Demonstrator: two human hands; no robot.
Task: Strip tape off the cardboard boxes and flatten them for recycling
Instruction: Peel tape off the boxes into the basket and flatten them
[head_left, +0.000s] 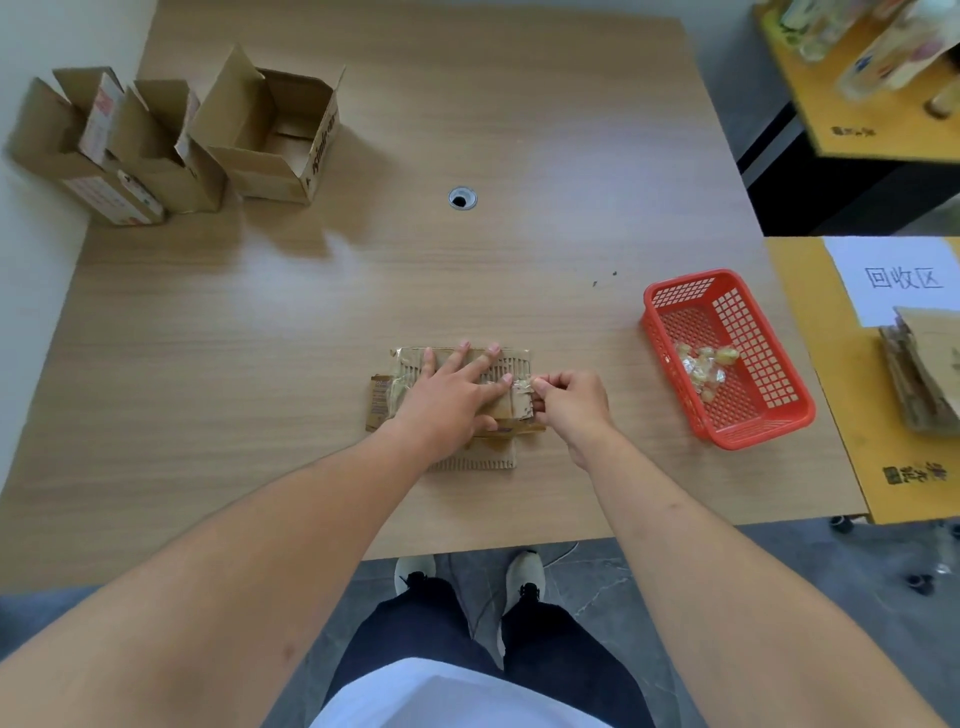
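A flattened cardboard box (511, 361) lies near the front middle of the wooden table (260, 338). My left hand (447, 395) lies flat on it with fingers spread, pressing it down. Just to the right, my right hand (569, 402) pinches a strip of clear tape (522, 387) at the box's right edge. Three open, upright cardboard boxes stand at the far left: a large one (275, 135) and two smaller ones (156, 150) (78, 150).
A red plastic basket (727, 358) holding crumpled tape balls (706, 366) sits to the right of my hands. Beyond it, a yellow side table (831, 415) carries a paper sign and a stack of flattened cardboard (919, 374). A cable hole (462, 198) marks the table's centre.
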